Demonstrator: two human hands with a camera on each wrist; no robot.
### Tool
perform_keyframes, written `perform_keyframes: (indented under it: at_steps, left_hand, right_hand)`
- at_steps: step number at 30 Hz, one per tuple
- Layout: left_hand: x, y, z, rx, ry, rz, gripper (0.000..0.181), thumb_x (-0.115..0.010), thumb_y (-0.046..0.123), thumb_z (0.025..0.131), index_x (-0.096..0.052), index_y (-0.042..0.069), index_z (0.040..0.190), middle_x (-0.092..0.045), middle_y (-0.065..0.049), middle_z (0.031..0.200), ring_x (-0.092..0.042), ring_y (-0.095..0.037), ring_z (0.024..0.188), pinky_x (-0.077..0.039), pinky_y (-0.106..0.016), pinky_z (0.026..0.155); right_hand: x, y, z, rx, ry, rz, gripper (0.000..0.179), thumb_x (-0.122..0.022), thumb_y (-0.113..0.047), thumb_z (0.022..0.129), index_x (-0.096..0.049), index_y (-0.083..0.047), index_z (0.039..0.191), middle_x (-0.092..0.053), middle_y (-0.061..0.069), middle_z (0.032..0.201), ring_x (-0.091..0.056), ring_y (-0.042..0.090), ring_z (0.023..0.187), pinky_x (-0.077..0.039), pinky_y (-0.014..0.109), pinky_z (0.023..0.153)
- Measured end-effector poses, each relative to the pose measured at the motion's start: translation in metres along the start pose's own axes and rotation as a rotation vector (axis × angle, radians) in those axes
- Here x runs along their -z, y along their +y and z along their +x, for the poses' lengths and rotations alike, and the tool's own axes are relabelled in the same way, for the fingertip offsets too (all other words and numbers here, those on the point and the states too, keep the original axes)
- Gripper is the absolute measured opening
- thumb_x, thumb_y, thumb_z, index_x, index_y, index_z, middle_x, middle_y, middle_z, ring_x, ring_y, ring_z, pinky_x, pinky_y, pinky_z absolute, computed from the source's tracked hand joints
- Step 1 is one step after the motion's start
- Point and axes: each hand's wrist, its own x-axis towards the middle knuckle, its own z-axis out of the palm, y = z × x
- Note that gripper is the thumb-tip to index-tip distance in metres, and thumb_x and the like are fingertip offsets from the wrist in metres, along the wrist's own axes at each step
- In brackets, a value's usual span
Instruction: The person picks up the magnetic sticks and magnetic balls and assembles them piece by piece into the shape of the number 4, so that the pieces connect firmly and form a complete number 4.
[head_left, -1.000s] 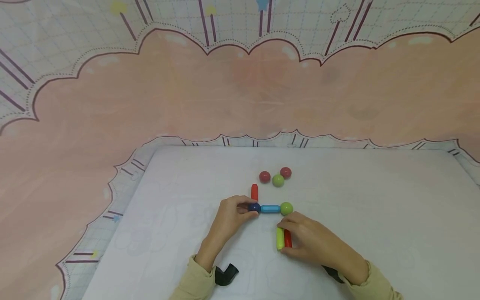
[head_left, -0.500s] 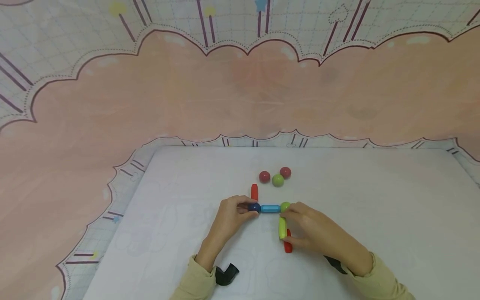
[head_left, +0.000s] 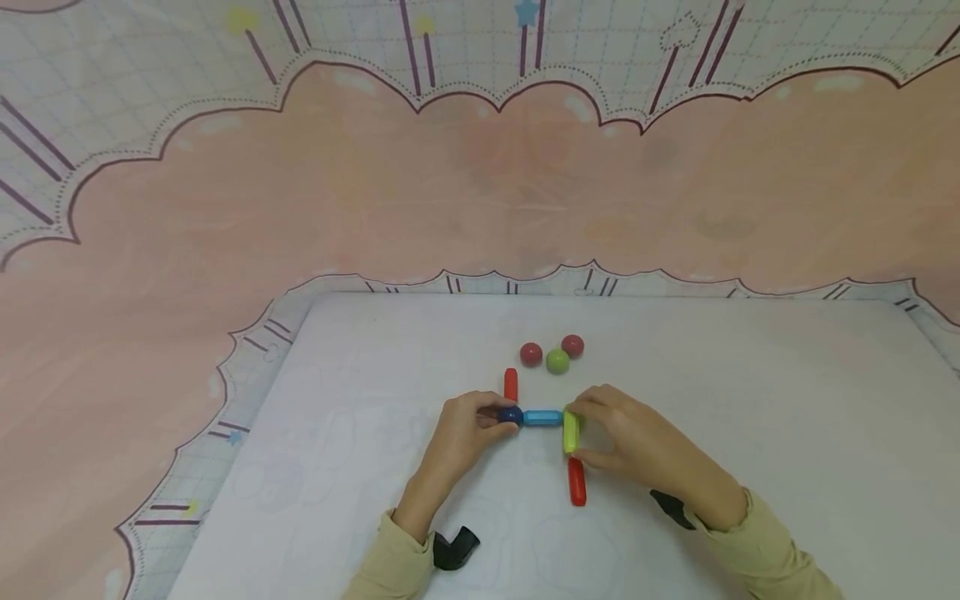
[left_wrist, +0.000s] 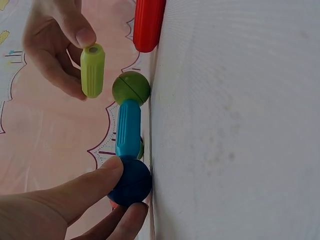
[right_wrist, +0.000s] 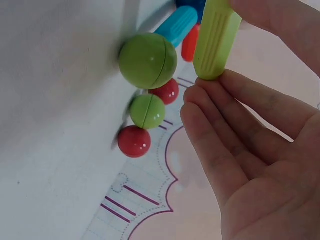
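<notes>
My left hand (head_left: 461,427) grips a dark blue ball (left_wrist: 130,183) between thumb and fingers. Joined to that ball are a light blue rod (head_left: 543,417) and, at the rod's other end, a green ball (left_wrist: 131,88). A red rod (head_left: 511,383) points away from the blue ball; fingers hide where they meet. With thumb and fingertips at its two ends, my right hand (head_left: 633,435) pinches a yellow-green rod (right_wrist: 216,42). In the left wrist view this rod is raised off the table, apart from the green ball. From the head it covers most of that ball.
Another red rod (head_left: 577,483) lies on the white table (head_left: 337,358), just below the right hand's fingers. Farther back sit two red balls (head_left: 531,354) and a second green ball (head_left: 557,361). A patterned cloth (head_left: 480,192) hangs or lies beyond the table.
My right hand has lifted the yellow-green rod from beside the lower red rod and moved it away from me, over the green ball. The left hand stays on the blue ball.
</notes>
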Motion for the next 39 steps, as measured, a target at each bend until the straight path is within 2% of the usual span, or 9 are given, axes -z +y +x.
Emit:
perform_keyframes:
  at_steps: [15,26,39]
  left_hand:
    - [-0.002,-0.003,0.001,0.007,-0.004,-0.004,0.027,-0.081,0.009,0.082,-0.075,0.007,0.108,-0.072,-0.008,0.110,-0.070,-0.014,0.090,-0.058,-0.024,0.082]
    - [-0.002,-0.004,0.001,0.005,-0.008,-0.017,0.027,-0.081,0.009,0.082,-0.074,0.007,0.109,-0.072,-0.008,0.109,-0.070,-0.014,0.091,-0.058,-0.024,0.082]
    - [-0.001,-0.003,0.001,-0.003,-0.002,-0.007,0.028,-0.081,0.009,0.082,-0.074,0.007,0.109,-0.072,-0.008,0.109,-0.070,-0.014,0.091,-0.058,-0.024,0.082]
  right_hand:
    - [0.003,0.011,0.013,-0.034,0.042,0.022,0.056,-0.089,-0.022,0.074,-0.066,-0.003,0.122,-0.065,0.010,0.119,-0.063,0.025,0.109,-0.056,0.042,0.093]
    - [-0.002,0.020,0.017,-0.085,0.070,-0.004,0.058,-0.089,-0.022,0.074,-0.066,-0.004,0.123,-0.064,0.012,0.120,-0.062,0.029,0.113,-0.055,0.044,0.094]
    - [-0.002,0.028,0.021,-0.130,0.091,0.016,0.056,-0.087,-0.019,0.077,-0.064,-0.002,0.125,-0.063,0.014,0.123,-0.060,0.032,0.116,-0.052,0.047,0.097]
